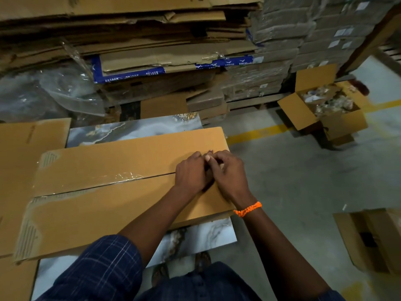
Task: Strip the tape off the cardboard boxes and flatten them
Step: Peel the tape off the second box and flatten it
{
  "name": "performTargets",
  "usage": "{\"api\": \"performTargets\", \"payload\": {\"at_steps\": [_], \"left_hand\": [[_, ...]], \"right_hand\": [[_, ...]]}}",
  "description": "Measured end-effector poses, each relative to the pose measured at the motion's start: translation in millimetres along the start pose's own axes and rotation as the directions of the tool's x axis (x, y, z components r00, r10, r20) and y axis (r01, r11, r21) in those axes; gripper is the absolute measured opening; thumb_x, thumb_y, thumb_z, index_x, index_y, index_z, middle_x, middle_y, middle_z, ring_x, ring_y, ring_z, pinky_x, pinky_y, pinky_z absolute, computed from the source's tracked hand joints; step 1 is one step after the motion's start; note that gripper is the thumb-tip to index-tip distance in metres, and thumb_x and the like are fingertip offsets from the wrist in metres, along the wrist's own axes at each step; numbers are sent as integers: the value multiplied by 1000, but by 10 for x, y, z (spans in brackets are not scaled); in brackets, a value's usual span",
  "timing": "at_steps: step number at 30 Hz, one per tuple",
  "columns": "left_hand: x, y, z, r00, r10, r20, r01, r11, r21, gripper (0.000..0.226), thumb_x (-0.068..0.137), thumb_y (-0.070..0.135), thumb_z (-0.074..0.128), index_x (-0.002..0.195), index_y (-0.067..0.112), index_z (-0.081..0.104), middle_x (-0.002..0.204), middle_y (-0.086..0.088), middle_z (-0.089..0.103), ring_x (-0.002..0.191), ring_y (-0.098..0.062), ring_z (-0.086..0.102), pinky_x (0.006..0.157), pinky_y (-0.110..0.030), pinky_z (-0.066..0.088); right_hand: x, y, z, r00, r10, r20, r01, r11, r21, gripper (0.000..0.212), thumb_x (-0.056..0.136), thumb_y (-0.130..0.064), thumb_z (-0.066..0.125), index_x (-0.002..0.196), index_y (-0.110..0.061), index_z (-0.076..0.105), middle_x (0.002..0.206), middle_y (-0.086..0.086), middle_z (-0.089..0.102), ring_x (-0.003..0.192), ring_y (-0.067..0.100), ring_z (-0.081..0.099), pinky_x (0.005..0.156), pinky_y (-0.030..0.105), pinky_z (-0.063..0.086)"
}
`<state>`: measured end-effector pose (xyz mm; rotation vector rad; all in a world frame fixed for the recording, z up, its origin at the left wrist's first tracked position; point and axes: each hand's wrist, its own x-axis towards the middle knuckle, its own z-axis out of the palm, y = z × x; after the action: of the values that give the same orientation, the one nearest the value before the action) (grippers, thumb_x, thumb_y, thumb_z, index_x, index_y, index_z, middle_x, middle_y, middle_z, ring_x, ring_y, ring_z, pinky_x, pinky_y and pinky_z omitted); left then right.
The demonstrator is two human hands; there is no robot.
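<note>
Left hand [191, 170] and right hand [230, 172] meet at the right end of the cardboard box [108, 205] — fingers [207, 157] curled, grip unclear — clear tape [128, 177] running leftward along its seam.

A marbled grey-and-white desk [134, 129] is seen standing on a grey concrete floor [293, 177], across which a yellow line [258, 133] is painted to the right. Crumpled clear plastic sheeting [54, 90] is heaped at the far left. Wrapped bundles [282, 40], marked with small white labels [344, 31], are stacked high at the back right, set on a wooden pallet [256, 101].
</note>
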<state>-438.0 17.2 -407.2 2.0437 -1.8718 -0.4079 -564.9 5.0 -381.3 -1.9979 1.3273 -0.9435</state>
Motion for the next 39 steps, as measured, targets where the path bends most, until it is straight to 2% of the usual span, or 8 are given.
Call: {"api": "performTargets", "payload": {"at_steps": [5,8,13,18,25,29,33,39], "left_hand": [[63,-35,88,997,5,-77,-11,997,-78,37,106,43,39,109,24,71,95,-1,63,87,-29,65,68,-35,47],[76,-46,147,988,-40,-150,10,981,-193,42,105,40,38,82,17,64,84,-5,65,81,-30,64,65,-36,46],[75,-124,124,968,-89,-234,-18,907,-421,39,103,31,42,66,18,46,63,-7,57,60,-24,55,59,-40,43],[46,-268,105,915,-380,-138,154,643,-750,45,100,36,50,69,4,58,64,-11,63,62,-28,57,65,-44,47],[-163,-383,-165,814,-580,20,167,202,-965,32,105,28,54,74,20,56,60,0,51,49,-9,42,47,-24,35],[-231,-591,-262,866,-499,-30,172,354,-919,37,104,38,55,75,16,60,60,-2,54,50,-10,44,53,-27,37],[-167,-646,-365,957,-281,73,213,506,-836,18,92,31,75,95,13,74,75,10,72,65,-5,63,67,-28,48],[-89,-538,-461,970,-204,131,219,509,-832,23,83,16,83,103,9,75,85,2,78,73,-7,70,69,-24,55]], "right_hand": [[-46,167,-51,994,-87,-60,80,991,-105,19,97,-18,64,112,-16,76,100,1,77,88,16,72,80,30,55],[-141,344,6,997,72,-15,-74,985,-155,57,97,-8,58,151,-8,41,125,9,70,105,21,68,90,29,50],[-233,488,81,984,26,178,36,940,-340,44,99,-13,55,143,-8,54,148,10,53,132,25,53,110,44,42],[-263,549,184,984,69,166,7,910,-416,38,102,-17,51,139,-13,59,154,5,47,134,23,52,111,48,42],[-303,405,214,987,95,132,-14,859,-512,42,104,-31,45,143,-16,54,156,1,44,139,16,47,120,54,22],[-234,215,349,987,124,102,-37,796,-605,47,98,-46,51,137,-20,54,146,4,50,130,23,52,117,62,15],[-35,167,447,985,-2,174,64,934,-353,43,89,-28,68,131,-20,63,117,4,64,106,28,56,98,48,45],[74,221,395,982,-61,181,88,985,-147,38,88,-29,73,125,-21,67,93,-3,66,87,18,56,76,31,44]]}}
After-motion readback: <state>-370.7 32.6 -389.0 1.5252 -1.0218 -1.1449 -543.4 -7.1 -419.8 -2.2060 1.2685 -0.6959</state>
